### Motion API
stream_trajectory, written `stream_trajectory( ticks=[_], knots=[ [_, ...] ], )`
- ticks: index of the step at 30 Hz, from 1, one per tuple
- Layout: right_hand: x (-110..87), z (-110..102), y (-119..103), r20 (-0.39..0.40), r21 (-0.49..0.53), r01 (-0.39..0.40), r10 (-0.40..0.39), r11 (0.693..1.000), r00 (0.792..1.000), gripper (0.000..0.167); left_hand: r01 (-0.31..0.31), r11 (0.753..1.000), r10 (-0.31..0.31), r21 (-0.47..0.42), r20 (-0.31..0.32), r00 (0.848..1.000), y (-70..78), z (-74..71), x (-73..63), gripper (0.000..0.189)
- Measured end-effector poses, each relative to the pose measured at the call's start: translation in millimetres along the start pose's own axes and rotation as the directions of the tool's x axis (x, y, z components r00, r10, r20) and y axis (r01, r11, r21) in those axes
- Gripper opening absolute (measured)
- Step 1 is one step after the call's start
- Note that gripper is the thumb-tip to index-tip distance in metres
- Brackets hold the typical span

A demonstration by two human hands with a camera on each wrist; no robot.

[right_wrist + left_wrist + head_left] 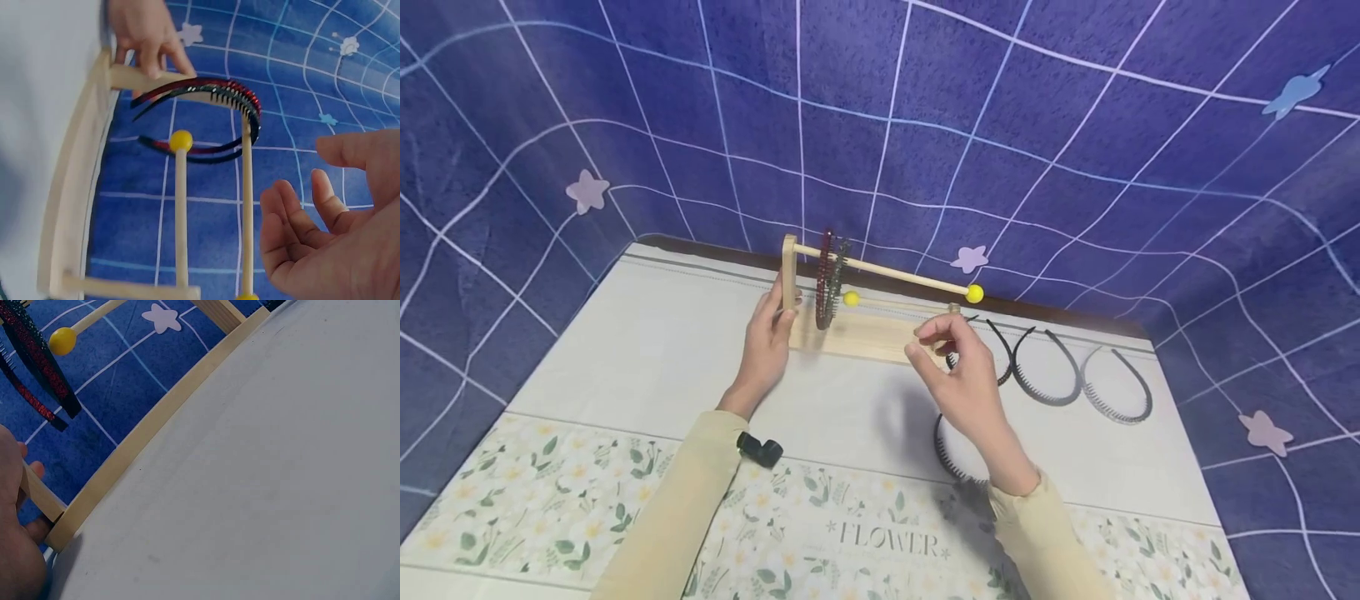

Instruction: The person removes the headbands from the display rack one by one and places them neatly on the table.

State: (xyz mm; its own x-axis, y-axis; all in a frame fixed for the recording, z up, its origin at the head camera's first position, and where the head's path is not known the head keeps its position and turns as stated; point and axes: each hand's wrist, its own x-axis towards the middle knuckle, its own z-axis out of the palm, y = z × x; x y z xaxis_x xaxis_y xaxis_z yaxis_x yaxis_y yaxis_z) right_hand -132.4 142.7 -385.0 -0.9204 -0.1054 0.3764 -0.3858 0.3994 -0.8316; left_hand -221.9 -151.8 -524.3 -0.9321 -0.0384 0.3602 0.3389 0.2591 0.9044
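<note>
My left hand (765, 337) grips the left upright (788, 271) of a wooden stand, whose base (865, 335) lies on the table. From this upright a rod (910, 277) runs right and ends in a yellow ball (974, 293). Two toothed headbands, a red glittery one (823, 279) and a dark green one (837, 283), hang on that rod near its left end. A lower rod (895, 303) comes from the right upright, tipped with another yellow ball (851, 298). My right hand (337, 225) holds nothing, fingers loosely bent, beside the upper rod in the right wrist view.
At the right of the white table lie several dark toothed headbands, among them a black one (1047, 367) and a grey one (1116, 385). One more (951, 454) lies below my right hand, partly hidden by the forearm. A blue gridded curtain (880, 125) rises behind the table.
</note>
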Motion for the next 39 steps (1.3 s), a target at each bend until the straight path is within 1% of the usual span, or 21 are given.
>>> stream_trajectory(
  ticks=[6, 13, 17, 22, 27, 34, 37, 39],
  knots=[
    [11.9, 16.1, -5.5, 0.006, 0.059, -0.032, 0.032, 0.998, 0.999, 0.018, 0.003, 1.000, -0.003, -0.008, -0.001, 1.000, -1.4, -0.7, -1.0, 0.072],
    [21.9, 28.6, -6.1, -0.015, 0.146, -0.059, 0.061, 0.987, 0.998, 0.016, 0.003, 1.000, -0.003, -0.002, 0.003, 1.000, -1.9, -1.0, -1.9, 0.070],
    [27.6, 36.5, -5.6, -0.022, 0.186, -0.061, 0.067, 0.981, 0.998, 0.020, -0.004, 1.000, 0.004, -0.004, 0.005, 1.000, -2.9, -0.9, -1.4, 0.071],
    [33.2, 49.0, -5.4, -0.004, 0.225, -0.073, 0.075, 0.972, 0.997, 0.029, -0.013, 1.000, 0.013, 0.006, -0.002, 1.000, -2.5, -1.0, -0.9, 0.070],
    [38.7, 62.3, -2.6, 0.004, 0.267, -0.095, 0.097, 0.959, 0.995, 0.030, -0.017, 1.000, 0.017, 0.002, -0.004, 1.000, -3.3, -0.1, -1.0, 0.070],
    [44.4, 77.9, -1.7, 0.011, 0.280, -0.129, 0.131, 0.951, 0.991, 0.033, -0.003, 1.000, 0.003, 0.009, 0.005, 1.000, -2.0, -0.1, -1.5, 0.071],
    [45.5, 84.4, -2.1, 0.024, 0.258, -0.120, 0.118, 0.959, 0.993, 0.037, -0.007, 1.000, 0.007, 0.008, -0.004, 1.000, -2.0, -0.6, -1.6, 0.071],
    [45.6, 88.4, -2.1, 0.027, 0.226, -0.109, 0.106, 0.968, 0.994, 0.038, -0.010, 1.000, 0.010, 0.006, -0.007, 1.000, -2.5, -0.7, -1.3, 0.071]
  ],
)
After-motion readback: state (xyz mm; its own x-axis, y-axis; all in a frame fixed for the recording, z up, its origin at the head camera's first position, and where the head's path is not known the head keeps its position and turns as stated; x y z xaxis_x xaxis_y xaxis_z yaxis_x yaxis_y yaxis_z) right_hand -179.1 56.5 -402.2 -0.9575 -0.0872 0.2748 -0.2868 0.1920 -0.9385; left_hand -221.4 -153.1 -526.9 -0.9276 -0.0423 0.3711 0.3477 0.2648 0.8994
